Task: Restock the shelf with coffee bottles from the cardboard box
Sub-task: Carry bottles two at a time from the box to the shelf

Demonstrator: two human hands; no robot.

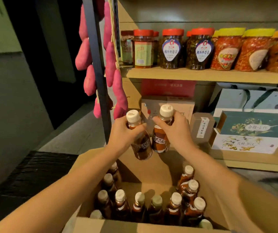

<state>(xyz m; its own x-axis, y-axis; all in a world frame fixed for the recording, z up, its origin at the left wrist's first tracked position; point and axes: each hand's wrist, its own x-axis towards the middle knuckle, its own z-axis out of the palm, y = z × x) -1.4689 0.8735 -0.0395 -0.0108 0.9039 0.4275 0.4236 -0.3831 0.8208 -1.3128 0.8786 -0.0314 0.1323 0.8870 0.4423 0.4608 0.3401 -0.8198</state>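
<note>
My left hand (122,132) grips a brown coffee bottle (142,145) with a white cap by its neck, tilted a little to the right. My right hand (175,130) grips a second coffee bottle (160,140) just below its cap, nearly upright. Both bottles hang side by side, almost touching, above the open cardboard box (151,170) and in front of the lower shelf (246,157). Inside the box stand several more white-capped coffee bottles (173,207), along its left side, right side and near edge.
The upper shelf (202,75) carries a row of jars with red and yellow lids (171,48). Boxes sit on the lower shelf: a small tan carton (201,127), a teal gift box (259,125). A black upright post (99,78) with hanging pink sweet potatoes (82,56) stands left.
</note>
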